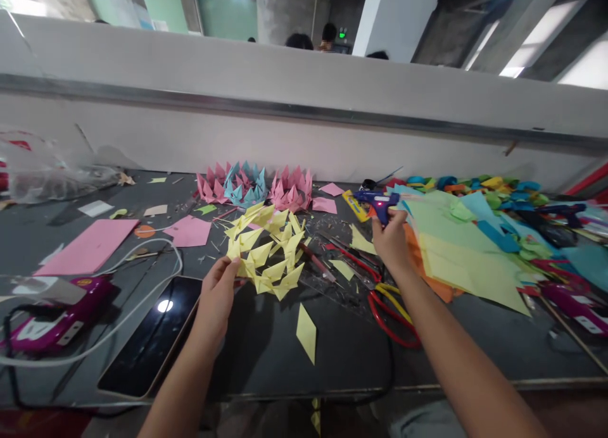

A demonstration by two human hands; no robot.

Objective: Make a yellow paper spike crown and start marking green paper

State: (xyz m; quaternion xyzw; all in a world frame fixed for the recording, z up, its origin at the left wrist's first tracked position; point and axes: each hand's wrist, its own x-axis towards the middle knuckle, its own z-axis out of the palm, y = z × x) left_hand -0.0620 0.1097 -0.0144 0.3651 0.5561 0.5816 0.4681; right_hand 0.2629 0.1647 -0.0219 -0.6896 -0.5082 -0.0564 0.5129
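Left hand (221,283) is pinching yellow paper crown (260,254); crown is sitting at that hand's two o'clock. Right hand (392,237) is gripping blue glue gun (381,200); crown is lying at nine o'clock, well apart. Beyond white partition (304,77), green sign (342,31) is glowing, lettering too small to read.
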